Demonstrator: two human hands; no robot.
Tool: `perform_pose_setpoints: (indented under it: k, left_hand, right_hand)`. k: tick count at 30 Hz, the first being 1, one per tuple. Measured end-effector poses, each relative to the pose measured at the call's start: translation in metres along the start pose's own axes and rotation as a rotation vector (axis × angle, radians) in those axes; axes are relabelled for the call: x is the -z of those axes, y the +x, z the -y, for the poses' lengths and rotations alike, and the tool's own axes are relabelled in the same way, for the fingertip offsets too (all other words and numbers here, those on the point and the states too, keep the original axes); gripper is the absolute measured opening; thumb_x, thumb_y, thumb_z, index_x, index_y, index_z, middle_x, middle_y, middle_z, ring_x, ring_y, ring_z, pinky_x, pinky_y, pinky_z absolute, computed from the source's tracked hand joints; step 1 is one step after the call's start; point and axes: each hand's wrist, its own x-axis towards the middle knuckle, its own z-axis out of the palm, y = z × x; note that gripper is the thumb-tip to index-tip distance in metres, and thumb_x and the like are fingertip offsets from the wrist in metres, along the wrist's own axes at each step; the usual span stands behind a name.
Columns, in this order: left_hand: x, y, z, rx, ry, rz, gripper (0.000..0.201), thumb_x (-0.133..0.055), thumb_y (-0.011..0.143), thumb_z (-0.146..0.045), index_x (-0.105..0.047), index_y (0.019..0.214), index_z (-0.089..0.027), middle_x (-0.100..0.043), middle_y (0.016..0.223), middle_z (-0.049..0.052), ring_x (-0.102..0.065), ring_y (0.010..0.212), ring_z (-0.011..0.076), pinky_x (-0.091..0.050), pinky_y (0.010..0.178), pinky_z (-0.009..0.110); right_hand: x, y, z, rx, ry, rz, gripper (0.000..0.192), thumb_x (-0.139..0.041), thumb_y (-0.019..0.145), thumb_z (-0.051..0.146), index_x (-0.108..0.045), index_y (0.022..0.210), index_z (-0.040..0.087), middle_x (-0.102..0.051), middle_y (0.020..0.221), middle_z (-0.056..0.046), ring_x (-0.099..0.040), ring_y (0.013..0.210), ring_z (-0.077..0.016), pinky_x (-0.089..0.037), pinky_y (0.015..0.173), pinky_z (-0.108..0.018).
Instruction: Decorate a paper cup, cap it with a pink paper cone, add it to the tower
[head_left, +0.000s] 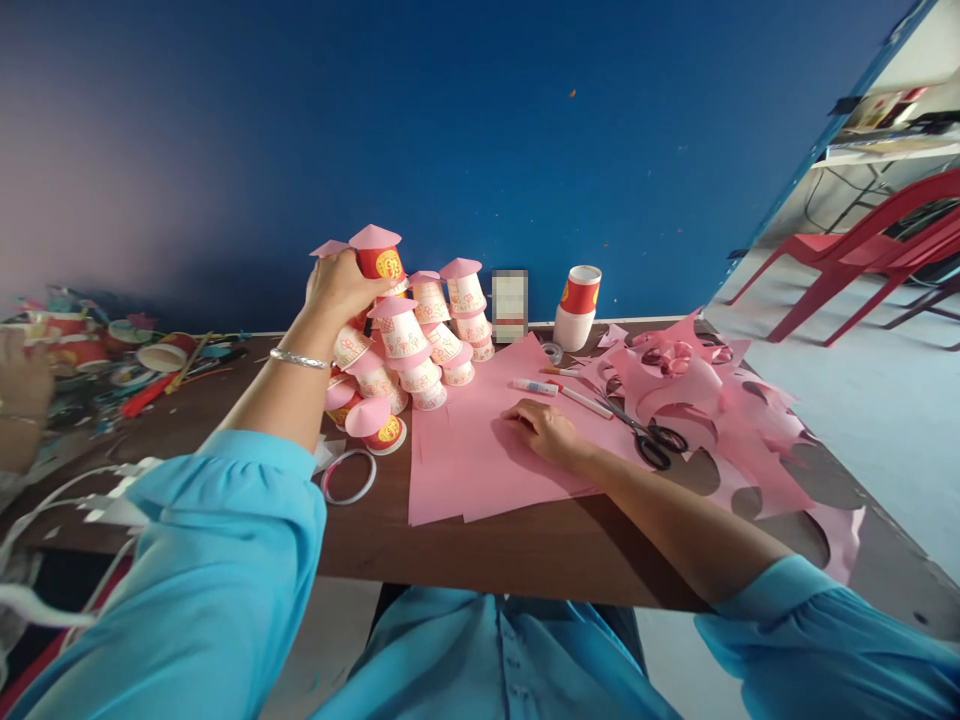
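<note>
– What does the left grip (345, 284) hold?
– A red paper cup (388, 264) topped by a pink paper cone (375, 238), above clustered, patterned white paper cups (403, 338) on a brown wooden worktop (525, 555).
– And the right grip (547, 430)?
– Rests on flat pink paper sheets (454, 465), near black-handled scissors (646, 436).

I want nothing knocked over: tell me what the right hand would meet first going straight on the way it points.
Past the pink paper beneath it, the right hand would probably meet the right side of the stacked cups first; the exact cup is uncertain, since depth is unclear.
</note>
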Motion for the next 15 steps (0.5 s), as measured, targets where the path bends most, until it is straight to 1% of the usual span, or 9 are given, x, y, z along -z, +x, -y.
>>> perform_pose_setpoints:
  k: [4,6,9,11,15]
  left_hand:
    - [0.0031,-0.0022,-0.0045,0.043,0.139,0.048,0.04,-0.088,0.063,-0.045,-0.064,0.079,-0.018,-0.077,0.101,0.011,-0.066,0.124,0.0385,-0.048,0.109,0.05]
    - [0.0025,-0.0012,-0.0031,0.051,0.157,0.051,0.037,-0.089,0.061,-0.038,-0.064,0.08,-0.019,-0.076,0.103,0.016,-0.066,0.121,0.0412,-0.049,0.107,0.052]
    - [0.0006,0.0004,0.0004,0.035,0.144,0.042,0.037,-0.088,0.06,-0.035,-0.066,0.086,-0.019,-0.076,0.103,0.016,-0.067,0.118,0.0407,-0.05,0.105,0.052]
    - [0.0001,0.0001,0.001,0.04,0.156,0.048,0.039,-0.088,0.061,-0.035,-0.068,0.09,-0.018,-0.076,0.107,0.017,-0.067,0.117,0.0402,-0.05,0.105,0.053]
    - [0.002,-0.0048,-0.0037,0.063,0.257,0.076,0.041,-0.083,0.068,-0.042,-0.072,0.099,-0.017,-0.077,0.116,0.018,-0.068,0.118,0.0404,-0.051,0.105,0.051]
  right_hand:
    - [-0.0002,0.0008,-0.0001,0.005,-0.001,0.006,0.022,-0.057,0.095,0.015,-0.076,0.103,0.021,-0.081,0.107,-0.008,-0.075,0.095,-0.0229,-0.056,0.085,-0.032]
    - [-0.0009,0.0014,-0.0005,0.003,-0.003,0.002,0.022,-0.057,0.095,0.014,-0.077,0.103,0.021,-0.081,0.107,-0.008,-0.075,0.095,-0.0231,-0.057,0.086,-0.032]
    - [-0.0015,0.0016,-0.0006,0.0,-0.004,-0.004,0.023,-0.057,0.095,0.014,-0.077,0.103,0.021,-0.081,0.109,-0.009,-0.076,0.097,-0.0232,-0.057,0.088,-0.032]
    - [-0.0012,0.0013,-0.0001,-0.003,-0.004,-0.003,0.023,-0.057,0.096,0.014,-0.077,0.104,0.021,-0.081,0.109,-0.009,-0.076,0.097,-0.0229,-0.057,0.089,-0.032]
    - [-0.0003,0.0004,0.0009,-0.016,-0.01,0.003,0.023,-0.057,0.095,0.016,-0.078,0.105,0.021,-0.081,0.11,-0.009,-0.076,0.097,-0.023,-0.056,0.087,-0.031]
